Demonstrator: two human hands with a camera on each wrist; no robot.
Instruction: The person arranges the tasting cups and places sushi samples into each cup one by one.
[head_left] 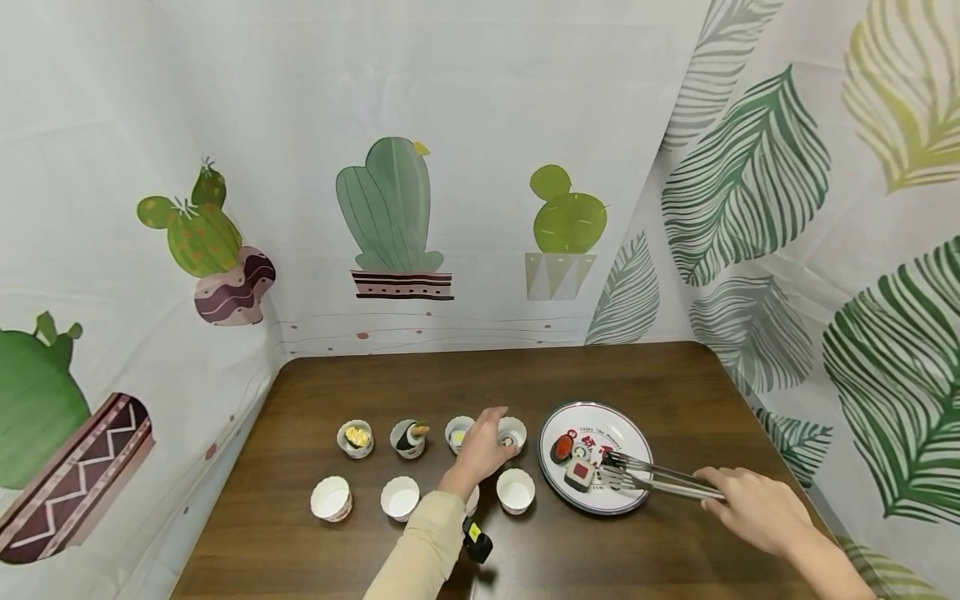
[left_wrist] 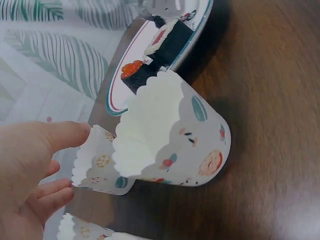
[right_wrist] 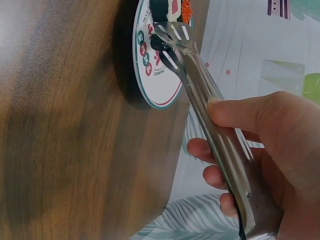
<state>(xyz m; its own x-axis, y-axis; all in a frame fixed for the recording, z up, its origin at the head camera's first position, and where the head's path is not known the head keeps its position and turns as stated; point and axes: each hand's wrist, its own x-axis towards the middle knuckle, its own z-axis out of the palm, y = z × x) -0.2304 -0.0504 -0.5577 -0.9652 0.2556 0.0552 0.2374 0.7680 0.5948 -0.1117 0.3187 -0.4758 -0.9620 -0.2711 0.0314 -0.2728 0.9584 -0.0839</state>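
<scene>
My left hand [head_left: 480, 450] is over a back-row paper baking cup [head_left: 512, 427], its thumb and fingertips at opposite sides of the scalloped rim; a small roll sits inside. In the left wrist view the thumb is straight and the other fingers [left_wrist: 59, 192] are slightly bent. My right hand [head_left: 761, 504] grips metal tongs [head_left: 678, 483] with slotted ends. Their tips are over the white plate [head_left: 557, 492], around a small dark piece [right_wrist: 159, 43]. Also on the plate are a roe-topped sushi [head_left: 562, 447] and a squarish roll [head_left: 580, 472] with a red centre.
Farther left in the back row, cups hold a yellow-topped sushi [head_left: 358, 436], a cone-shaped roll [head_left: 411, 435] and a yellow-centred piece [head_left: 458, 437]. White cups [head_left: 515, 492] line the front row, one partly behind the left arm. Patterned cloth [head_left: 487, 325] hangs behind the brown table [head_left: 465, 375].
</scene>
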